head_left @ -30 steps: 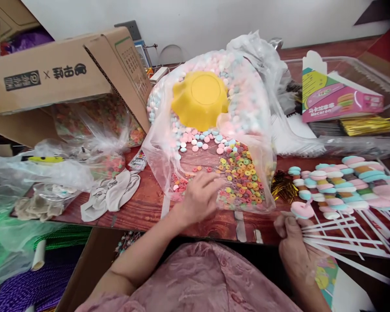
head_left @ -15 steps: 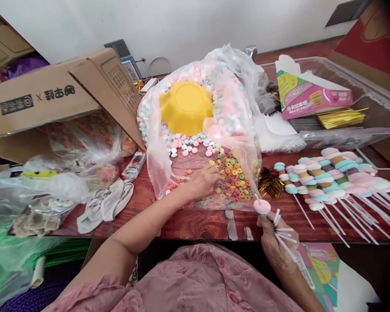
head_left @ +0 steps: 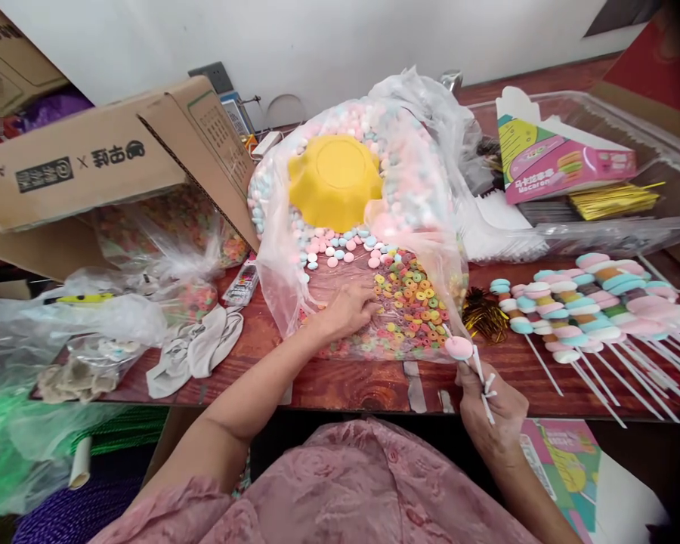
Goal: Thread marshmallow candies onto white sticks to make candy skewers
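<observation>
My left hand [head_left: 348, 310] rests at the left edge of a spread of small ring candies [head_left: 413, 298], fingers curled downward. Its fingertips are partly hidden, so anything pinched there is not visible. At the table's front edge, my right hand [head_left: 496, 408] is closed on several thin white sticks [head_left: 480, 374]. One stick carries a pink and pale blue candy disc [head_left: 459, 347] near its upper end. An opened clear plastic bag [head_left: 275, 283] surrounds the rings and many pastel candy discs [head_left: 332, 253]. An upturned yellow scalloped bowl [head_left: 337, 181] sits on those discs.
Stacked candy skewers [head_left: 578, 302] lie at the right, sticks toward me. Behind them, a clear tray [head_left: 617, 234] holds a printed carton [head_left: 567, 162] and gold twist ties [head_left: 615, 200]. A cardboard box [head_left: 91, 170] and grey gloves [head_left: 196, 351] are on the left.
My left hand has drawn slightly left, away from the rings, with its fingers curled more. The sticks in my right hand have turned and bunched closer together. The whole view has shifted a little.
</observation>
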Tool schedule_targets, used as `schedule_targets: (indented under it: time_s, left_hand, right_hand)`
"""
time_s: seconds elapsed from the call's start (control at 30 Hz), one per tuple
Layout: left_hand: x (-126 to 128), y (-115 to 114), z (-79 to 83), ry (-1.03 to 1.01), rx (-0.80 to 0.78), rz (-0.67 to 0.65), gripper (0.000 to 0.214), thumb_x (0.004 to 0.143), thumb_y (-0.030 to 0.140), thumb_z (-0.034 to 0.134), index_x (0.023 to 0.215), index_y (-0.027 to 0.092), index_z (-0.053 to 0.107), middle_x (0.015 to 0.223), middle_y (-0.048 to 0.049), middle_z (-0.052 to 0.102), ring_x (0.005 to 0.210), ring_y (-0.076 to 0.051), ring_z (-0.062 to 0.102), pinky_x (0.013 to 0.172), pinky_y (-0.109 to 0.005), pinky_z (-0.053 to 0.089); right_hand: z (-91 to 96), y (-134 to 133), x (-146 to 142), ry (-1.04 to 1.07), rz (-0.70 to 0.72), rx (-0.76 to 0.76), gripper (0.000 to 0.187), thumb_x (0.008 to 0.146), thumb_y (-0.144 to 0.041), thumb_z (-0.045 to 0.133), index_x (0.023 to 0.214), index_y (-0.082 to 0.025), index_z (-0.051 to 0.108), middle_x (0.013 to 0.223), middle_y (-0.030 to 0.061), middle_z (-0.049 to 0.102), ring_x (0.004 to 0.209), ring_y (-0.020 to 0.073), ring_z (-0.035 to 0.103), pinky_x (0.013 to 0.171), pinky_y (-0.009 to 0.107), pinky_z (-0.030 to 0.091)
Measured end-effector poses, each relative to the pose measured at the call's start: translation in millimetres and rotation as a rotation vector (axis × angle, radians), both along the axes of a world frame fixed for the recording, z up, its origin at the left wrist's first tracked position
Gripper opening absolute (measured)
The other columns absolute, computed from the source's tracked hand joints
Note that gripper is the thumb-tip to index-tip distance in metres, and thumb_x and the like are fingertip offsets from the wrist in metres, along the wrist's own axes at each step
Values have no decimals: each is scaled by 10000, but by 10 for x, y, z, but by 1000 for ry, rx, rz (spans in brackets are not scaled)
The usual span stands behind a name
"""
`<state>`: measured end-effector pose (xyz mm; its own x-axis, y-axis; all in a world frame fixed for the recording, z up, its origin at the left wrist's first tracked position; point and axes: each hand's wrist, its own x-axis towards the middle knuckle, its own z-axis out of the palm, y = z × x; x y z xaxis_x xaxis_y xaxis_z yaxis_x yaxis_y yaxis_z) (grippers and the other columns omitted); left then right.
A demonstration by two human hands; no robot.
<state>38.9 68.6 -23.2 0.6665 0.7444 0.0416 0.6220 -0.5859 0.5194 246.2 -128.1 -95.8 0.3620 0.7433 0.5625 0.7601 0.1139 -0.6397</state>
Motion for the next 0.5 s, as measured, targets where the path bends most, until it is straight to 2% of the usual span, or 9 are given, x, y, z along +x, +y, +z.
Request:
schedule_targets:
  time_s: [0.17,0.33,0.5]
  left_hand:
    - [148,-146,30,156,124,4,171,855,151,542,739,160,667,902,-89,657,887,-216,590,813,-338,484]
    - [208,-76,47,95,136,-25,156,843,115,532,794,139,678,868,-79,650,862,-200,581,816,-322,469]
    - [332,-68,90,194,97,-58,213,878,122,484,829,147,690,821,-75,653,798,-201,580,770,-322,463]
  right_hand:
    - [-49,-14,17,18,-19,-5,260,945,-339,531,963,-167,725,678,24,656,543,148,586,572,267,482]
    - [-67,-32,28,-5,4,-14,297,931,-399,550,969,-169,733,654,25,644,527,153,578,572,272,485]
    - [-75,-35,32,-5,10,18,287,936,-375,548,977,-166,740,667,33,651,530,152,587,565,266,472]
